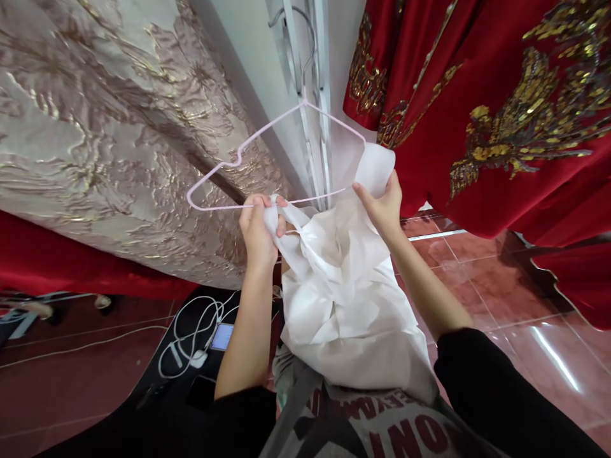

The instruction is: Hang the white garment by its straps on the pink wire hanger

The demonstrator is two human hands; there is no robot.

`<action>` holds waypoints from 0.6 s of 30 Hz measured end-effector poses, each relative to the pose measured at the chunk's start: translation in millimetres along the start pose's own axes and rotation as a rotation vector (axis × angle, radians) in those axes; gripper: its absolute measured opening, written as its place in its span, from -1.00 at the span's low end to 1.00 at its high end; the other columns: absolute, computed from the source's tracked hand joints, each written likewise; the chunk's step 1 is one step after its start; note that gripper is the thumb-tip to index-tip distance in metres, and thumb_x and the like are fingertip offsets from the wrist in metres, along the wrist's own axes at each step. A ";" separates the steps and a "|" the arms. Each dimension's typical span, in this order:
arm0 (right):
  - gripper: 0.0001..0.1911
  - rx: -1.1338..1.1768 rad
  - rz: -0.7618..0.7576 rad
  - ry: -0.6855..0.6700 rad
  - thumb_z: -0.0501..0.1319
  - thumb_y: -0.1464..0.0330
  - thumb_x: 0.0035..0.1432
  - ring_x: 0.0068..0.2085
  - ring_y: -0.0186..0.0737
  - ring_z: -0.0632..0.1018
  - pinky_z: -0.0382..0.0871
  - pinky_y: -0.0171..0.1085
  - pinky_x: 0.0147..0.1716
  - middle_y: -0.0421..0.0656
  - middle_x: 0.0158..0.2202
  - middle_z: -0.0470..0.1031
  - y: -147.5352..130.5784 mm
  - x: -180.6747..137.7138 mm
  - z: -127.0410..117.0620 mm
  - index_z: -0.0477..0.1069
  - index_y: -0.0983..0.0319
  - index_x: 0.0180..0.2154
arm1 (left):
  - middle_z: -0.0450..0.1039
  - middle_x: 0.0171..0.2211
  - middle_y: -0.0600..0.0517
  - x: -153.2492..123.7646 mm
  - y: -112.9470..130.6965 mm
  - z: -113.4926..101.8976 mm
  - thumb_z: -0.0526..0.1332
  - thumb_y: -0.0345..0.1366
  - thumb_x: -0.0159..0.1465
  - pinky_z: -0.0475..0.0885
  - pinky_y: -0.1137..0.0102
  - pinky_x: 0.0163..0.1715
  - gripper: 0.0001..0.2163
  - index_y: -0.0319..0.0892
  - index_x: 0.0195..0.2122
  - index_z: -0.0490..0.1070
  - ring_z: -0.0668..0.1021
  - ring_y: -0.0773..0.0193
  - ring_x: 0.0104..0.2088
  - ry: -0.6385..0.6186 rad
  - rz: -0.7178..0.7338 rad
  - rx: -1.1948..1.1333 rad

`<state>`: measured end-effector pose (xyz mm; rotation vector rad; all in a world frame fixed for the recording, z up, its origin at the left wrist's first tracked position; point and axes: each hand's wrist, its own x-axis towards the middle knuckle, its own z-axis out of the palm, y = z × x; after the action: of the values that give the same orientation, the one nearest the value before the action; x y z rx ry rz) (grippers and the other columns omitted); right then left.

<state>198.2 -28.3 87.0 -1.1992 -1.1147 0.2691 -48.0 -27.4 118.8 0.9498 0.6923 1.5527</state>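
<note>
A white garment (353, 305) is held up in front of the body, its upper edge at the lower bar of a pale pink hanger (304, 102) and its loose folds hanging down over the person's printed shirt (382, 423). By its creases the cloth is judged light, soft and limp, likely to slump wherever it is not supported; the hanger looks thin, smooth and fairly stiff, so fabric may slide along it. The garment is best taken by its upper bands, near the hanger's two ends, rather than by the bulky folds. A narrow band is pinched by the fingers of the left hand (260, 226), close against the lower bar. A broader white flap, lying over the hanger's right end, is gripped by the fingers of the right hand (384, 203). Whether the bar is also gripped there cannot be told, as it is partly covered.

The hanger's hook is seen near white metal uprights (324, 127), though whether it is hung on anything is unclear. Space is narrowed by patterned fabric (119, 127) on the left and sequinned red cloth (429, 140) on the right. Below, white cables (175, 331) and a lit device (222, 337) are set on a dark surface.
</note>
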 end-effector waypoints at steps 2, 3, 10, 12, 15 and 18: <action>-0.60 0.024 0.040 -0.012 0.45 0.05 0.09 -0.11 0.00 0.60 0.56 0.06 0.02 -0.07 -0.22 0.57 -5.0 9.8 -1.3 0.44 0.15 -0.20 | 0.50 -0.40 0.03 -0.2 -0.7 -0.5 0.32 -0.13 0.45 0.03 0.56 -0.75 -0.66 -0.15 -0.39 0.27 0.24 0.50 -0.73 -0.006 0.002 -0.006; -0.66 0.049 0.076 -0.012 0.44 0.08 0.10 -0.20 -0.04 0.59 0.58 0.03 -0.07 -0.12 -0.32 0.53 -7.6 17.2 -3.9 0.42 0.14 -0.29 | 0.50 -0.40 0.03 -0.1 -1.0 -1.3 0.33 -0.12 0.44 0.02 0.56 -0.75 -0.65 -0.15 -0.39 0.27 0.23 0.50 -0.73 -0.014 0.002 -0.007; -0.66 0.431 0.305 -0.076 0.31 0.03 0.14 -0.37 -0.17 0.52 0.57 -0.11 -0.32 -0.19 -0.44 0.41 -20.5 84.6 -55.3 0.32 0.12 -0.39 | 0.53 -0.38 0.02 4.0 -0.9 -9.0 0.40 -0.08 0.37 0.05 0.55 -0.75 -0.64 -0.16 -0.37 0.29 0.26 0.50 -0.75 -0.095 0.011 -0.026; -0.62 0.446 0.305 -0.176 0.27 -0.03 0.17 -0.32 -0.12 0.56 0.58 -0.05 -0.28 -0.18 -0.43 0.41 -21.2 91.0 -69.4 0.32 0.12 -0.38 | 0.53 -0.38 0.02 4.8 -0.9 -9.0 0.39 -0.09 0.38 0.05 0.55 -0.75 -0.64 -0.16 -0.37 0.28 0.26 0.50 -0.75 -0.082 -0.012 -0.033; -0.59 0.414 0.284 -0.248 0.29 -0.07 0.16 -0.25 -0.04 0.59 0.59 0.02 -0.23 -0.17 -0.44 0.41 -19.1 87.1 -79.1 0.33 0.10 -0.38 | 0.54 -0.37 0.01 5.8 0.0 -8.2 0.38 -0.10 0.39 0.05 0.56 -0.75 -0.64 -0.16 -0.37 0.27 0.24 0.51 -0.75 -0.063 -0.045 -0.050; -0.60 0.431 0.276 -0.252 0.33 -0.05 0.13 -0.20 -0.02 0.60 0.61 0.06 -0.18 -0.19 -0.44 0.42 -17.8 81.1 -78.3 0.32 0.10 -0.38 | 0.54 -0.37 0.01 7.5 2.9 -8.9 0.37 -0.12 0.40 0.03 0.57 -0.76 -0.65 -0.16 -0.37 0.27 0.24 0.51 -0.74 -0.064 -0.066 -0.053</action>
<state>293.0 -26.6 150.5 -0.9433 -1.0350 0.8482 -57.4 -20.1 118.2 0.9248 0.6286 1.4692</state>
